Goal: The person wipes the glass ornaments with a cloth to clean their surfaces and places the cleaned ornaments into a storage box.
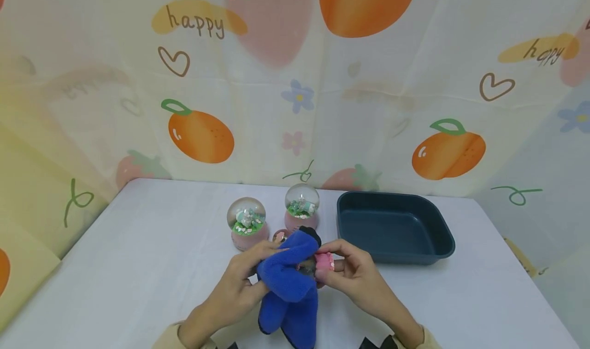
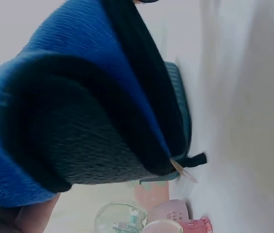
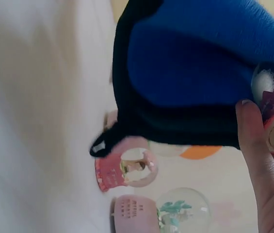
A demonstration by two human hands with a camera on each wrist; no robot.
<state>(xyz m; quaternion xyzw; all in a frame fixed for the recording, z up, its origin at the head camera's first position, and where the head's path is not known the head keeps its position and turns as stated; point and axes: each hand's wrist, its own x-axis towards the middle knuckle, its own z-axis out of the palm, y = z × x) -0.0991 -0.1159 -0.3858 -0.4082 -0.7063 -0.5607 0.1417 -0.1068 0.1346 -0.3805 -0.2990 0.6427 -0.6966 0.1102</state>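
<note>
Patterned fabric backdrop [image 1: 361,108], pale and printed with oranges, hearts, flowers and the word "happy", hangs behind a white-covered table [image 1: 115,282]. On the table's right-hand part stands a dark teal tray [image 1: 392,228], rectangular with rounded corners. Left of the tray stand two large snow globes, both upright on pink bases: the nearer globe [image 1: 249,223] on the left, the farther globe [image 1: 301,208] closer to the tray. A smaller pink globe [image 3: 110,170], also standing on the table, is largely hidden behind the cloth in the head view; the right wrist view shows it with a figure inside its dome.

Left hand [image 1: 239,282]: fingers curled around a blue cloth [image 1: 288,277], grasping it. The cloth is folded over at the top, hangs down toward the near side, and has black edging and a black loop [image 3: 100,145] at one corner.

Right hand [image 1: 352,272]: fingers grasping a small snow globe [image 1: 324,261] by its pink base. This item is held above the table, between the hands, tipped on its side with its dome toward the left and against the cloth. Beige sleeves [image 1: 426,339] show at both wrists.
</note>
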